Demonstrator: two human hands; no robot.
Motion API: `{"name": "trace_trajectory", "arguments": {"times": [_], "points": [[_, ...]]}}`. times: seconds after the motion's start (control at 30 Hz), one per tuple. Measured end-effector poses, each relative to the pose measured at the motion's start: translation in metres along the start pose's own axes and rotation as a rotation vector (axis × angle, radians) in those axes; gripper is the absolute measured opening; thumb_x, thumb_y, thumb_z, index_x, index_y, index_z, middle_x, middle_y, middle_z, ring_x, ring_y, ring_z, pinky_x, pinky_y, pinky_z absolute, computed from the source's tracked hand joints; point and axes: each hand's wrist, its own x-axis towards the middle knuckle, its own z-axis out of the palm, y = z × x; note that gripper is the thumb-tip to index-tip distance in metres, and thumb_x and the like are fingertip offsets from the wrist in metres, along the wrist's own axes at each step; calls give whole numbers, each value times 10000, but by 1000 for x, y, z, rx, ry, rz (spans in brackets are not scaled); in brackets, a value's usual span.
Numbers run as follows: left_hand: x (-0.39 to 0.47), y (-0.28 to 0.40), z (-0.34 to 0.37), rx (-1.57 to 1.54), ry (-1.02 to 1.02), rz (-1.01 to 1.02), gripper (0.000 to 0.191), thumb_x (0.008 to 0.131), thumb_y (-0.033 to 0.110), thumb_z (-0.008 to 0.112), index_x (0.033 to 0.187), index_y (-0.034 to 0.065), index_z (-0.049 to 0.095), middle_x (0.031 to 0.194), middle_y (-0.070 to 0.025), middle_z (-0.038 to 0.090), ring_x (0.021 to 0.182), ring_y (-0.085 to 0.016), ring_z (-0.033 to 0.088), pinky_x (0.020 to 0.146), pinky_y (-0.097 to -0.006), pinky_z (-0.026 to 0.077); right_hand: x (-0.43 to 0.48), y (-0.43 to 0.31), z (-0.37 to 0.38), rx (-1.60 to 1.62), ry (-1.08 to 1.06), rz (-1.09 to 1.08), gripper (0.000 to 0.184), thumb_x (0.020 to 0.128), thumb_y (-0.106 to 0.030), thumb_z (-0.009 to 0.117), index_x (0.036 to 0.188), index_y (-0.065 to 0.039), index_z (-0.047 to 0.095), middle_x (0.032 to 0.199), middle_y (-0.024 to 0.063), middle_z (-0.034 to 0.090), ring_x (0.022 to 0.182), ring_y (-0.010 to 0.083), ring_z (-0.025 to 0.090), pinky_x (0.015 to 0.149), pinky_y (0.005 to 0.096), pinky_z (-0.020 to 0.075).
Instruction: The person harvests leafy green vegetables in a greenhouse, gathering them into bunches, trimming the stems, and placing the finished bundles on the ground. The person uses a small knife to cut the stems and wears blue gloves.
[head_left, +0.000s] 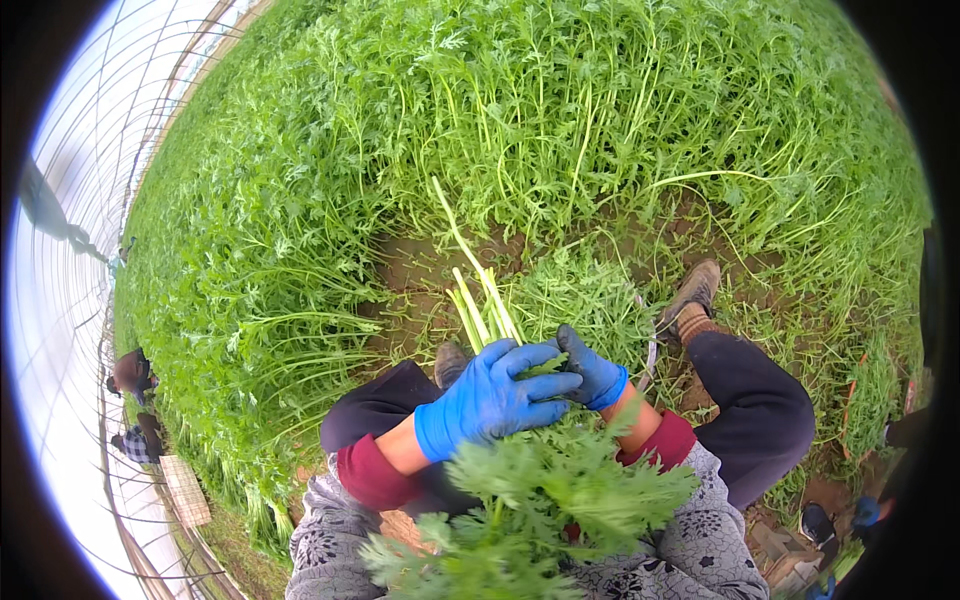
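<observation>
A bunch of leafy greens with pale cut stems lies across my lap, its stems pointing up and left, its leaves towards my body. My left hand, in a blue glove, is wrapped over the bunch near the stems. My right hand, gloved alike with a darkened thumb, is against the bunch's other side; its fingers are partly hidden by leaves, so its grip is unclear. Just beyond my hands, loose cut greens are heaped on the soil.
Dense standing greens curve around the front and left. Trimmed stubble and bare soil lie before my feet. Other people are at the far left, near a pale crate. Another person's blue-gloved hand shows at lower right. Greenhouse hoops arch on the left.
</observation>
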Motion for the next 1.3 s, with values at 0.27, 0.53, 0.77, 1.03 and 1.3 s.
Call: {"name": "trace_trajectory", "arguments": {"times": [0.27,0.53,0.77,1.03,1.3], "points": [[9,16,17,362,-208,114,381,786,262,606,1160,331,634,1438,38,433,1253,-244,410,991,-443,403,-19,-20,-1,223,-274,-138,617,865,-359,663,1324,17,494,1247,146,598,1085,218,600,969,339,472],[8,17,-36,79,317,-418,711,669,138,755,1340,192,527,1216,-29,546,1104,-249,500,958,-415,376,-31,-70,27,-296,44,-221,376,844,-5,632,1211,53,573,975,124,692,828,187,676,785,295,545],[34,-17,-28,286,366,-556,360,693,178,791,1007,137,618,882,-14,583,925,-253,537,807,-389,421,-45,-57,50,-652,289,-227,265,824,-27,680,1073,43,624,848,85,701,739,122,645,667,265,509],[6,-51,-43,432,394,-565,171,732,106,742,844,125,614,759,-26,578,800,-259,551,734,-379,429,-66,-53,30,-759,282,-248,296,825,-41,681,1100,50,619,822,65,694,736,105,631,690,259,504],[-5,8,28,-1331,330,-931,990,770,265,805,1525,88,190,1514,-90,347,1399,-231,332,1151,-436,265,-82,-51,46,-1441,542,-710,795,788,-66,634,1501,-181,301,1009,190,659,750,330,662,669,379,534]]}}
